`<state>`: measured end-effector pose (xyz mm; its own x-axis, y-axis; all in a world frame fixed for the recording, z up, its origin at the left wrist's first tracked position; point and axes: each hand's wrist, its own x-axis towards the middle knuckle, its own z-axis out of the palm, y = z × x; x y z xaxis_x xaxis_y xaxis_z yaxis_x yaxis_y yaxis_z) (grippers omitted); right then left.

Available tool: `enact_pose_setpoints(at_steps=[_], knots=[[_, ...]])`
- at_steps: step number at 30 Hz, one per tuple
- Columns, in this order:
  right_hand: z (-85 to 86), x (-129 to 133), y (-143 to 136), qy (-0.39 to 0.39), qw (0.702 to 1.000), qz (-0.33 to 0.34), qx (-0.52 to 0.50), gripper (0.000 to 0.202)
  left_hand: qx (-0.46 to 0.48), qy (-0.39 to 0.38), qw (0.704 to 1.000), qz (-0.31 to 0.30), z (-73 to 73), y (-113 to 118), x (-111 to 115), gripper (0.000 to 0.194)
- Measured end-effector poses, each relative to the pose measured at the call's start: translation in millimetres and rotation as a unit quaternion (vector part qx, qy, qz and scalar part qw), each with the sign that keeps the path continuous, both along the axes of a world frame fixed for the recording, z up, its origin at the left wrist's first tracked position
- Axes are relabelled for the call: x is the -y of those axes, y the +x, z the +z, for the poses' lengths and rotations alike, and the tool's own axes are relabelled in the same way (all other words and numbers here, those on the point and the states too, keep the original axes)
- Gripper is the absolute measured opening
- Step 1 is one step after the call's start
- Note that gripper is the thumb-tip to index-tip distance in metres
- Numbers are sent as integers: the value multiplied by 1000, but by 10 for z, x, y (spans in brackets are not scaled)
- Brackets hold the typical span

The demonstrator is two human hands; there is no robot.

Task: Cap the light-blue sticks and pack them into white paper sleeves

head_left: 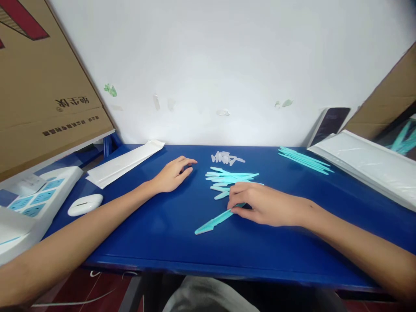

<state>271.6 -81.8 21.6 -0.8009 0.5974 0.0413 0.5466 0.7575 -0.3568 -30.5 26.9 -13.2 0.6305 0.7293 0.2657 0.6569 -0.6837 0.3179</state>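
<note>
My right hand (256, 203) pinches a turquoise plastic stick (212, 222) near one end; its notched, wider part points to the lower left over the blue table (156, 242). Just behind that hand lies a loose pile of similar turquoise sticks (224, 177), partly covered by the fingers. Beyond the pile is a small heap of translucent whitish pieces (224, 158). My left hand (173, 173) rests on the table left of both piles, fingers apart and holding nothing. Several more turquoise sticks (303, 160) lie side by side at the back right.
White flat packets (125, 164) lie at the back left. A white oval case (85, 204) and a power strip (48, 199) sit at the left edge. On the right are a white tray-like package (367, 164) and a dark phone-like object (329, 125). Cardboard (48, 99) stands left.
</note>
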Motion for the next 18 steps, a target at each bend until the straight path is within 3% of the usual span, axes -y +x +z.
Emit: enact_pose_setpoints(at_steps=[5, 9, 18], knots=[[92, 33, 7, 29, 999, -2, 40, 18, -147, -11, 988, -40, 110, 122, -141, 50], [118, 46, 12, 35, 999, 10, 31, 18, -195, 16, 981, -16, 152, 319, -325, 56], [50, -69, 78, -90, 995, -10, -28, 21, -265, 52, 962, -45, 162, 547, -498, 66]])
